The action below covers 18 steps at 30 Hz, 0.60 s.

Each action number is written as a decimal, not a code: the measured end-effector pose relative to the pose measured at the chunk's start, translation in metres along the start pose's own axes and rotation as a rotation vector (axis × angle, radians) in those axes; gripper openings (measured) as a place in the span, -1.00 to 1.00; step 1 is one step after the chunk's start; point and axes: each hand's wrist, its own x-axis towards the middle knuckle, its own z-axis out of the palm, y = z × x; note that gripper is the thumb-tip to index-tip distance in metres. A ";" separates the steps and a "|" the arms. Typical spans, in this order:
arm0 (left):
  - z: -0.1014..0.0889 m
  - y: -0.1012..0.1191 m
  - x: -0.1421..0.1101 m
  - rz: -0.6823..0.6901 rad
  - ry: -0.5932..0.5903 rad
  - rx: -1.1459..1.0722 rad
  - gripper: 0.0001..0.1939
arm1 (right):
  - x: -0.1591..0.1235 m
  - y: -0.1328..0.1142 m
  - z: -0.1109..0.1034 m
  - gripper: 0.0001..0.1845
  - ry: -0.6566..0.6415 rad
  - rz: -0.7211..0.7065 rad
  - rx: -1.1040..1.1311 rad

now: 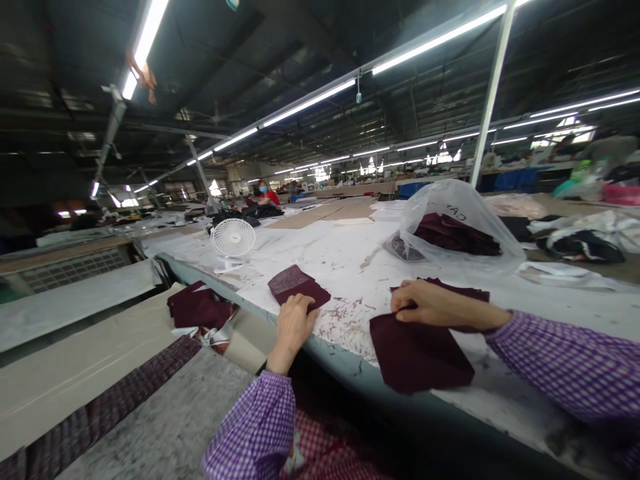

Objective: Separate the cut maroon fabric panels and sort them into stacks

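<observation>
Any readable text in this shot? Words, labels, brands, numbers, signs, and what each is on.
"CA", followed by an unclear character: dark marking on the clear plastic bag; a tentative reading, as the lettering is tilted and distorted.
White fan: possibly a small mark at its hub, too small to read.
No other readable text.

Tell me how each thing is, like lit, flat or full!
Left hand: touching two-tone cloth
Two-tone cloth: lying on tabletop
Tabletop: white, smudged
Right hand: pinching maroon panel
Maroon panel: held near one edge
Clear bag: partly filled with dark fabric
White fan: upright; spinning unclear
Ceiling light: lit
</observation>
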 end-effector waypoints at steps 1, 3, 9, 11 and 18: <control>0.001 -0.001 0.002 -0.005 -0.016 0.020 -0.82 | -0.001 0.014 -0.007 -0.81 0.013 0.056 0.025; 0.003 0.000 0.003 -0.006 -0.033 0.053 -0.84 | -0.007 0.048 -0.016 -0.76 0.071 0.157 0.010; 0.007 0.007 0.009 -0.014 -0.014 0.079 -0.81 | -0.023 0.135 -0.007 -0.66 0.215 0.307 -0.153; 0.009 0.004 0.013 -0.118 0.035 -0.024 -0.82 | -0.020 0.132 -0.005 -0.66 0.253 0.274 -0.199; 0.014 -0.024 0.021 -0.470 0.211 -0.451 -0.88 | 0.030 0.027 -0.005 -0.61 0.136 -0.031 -0.212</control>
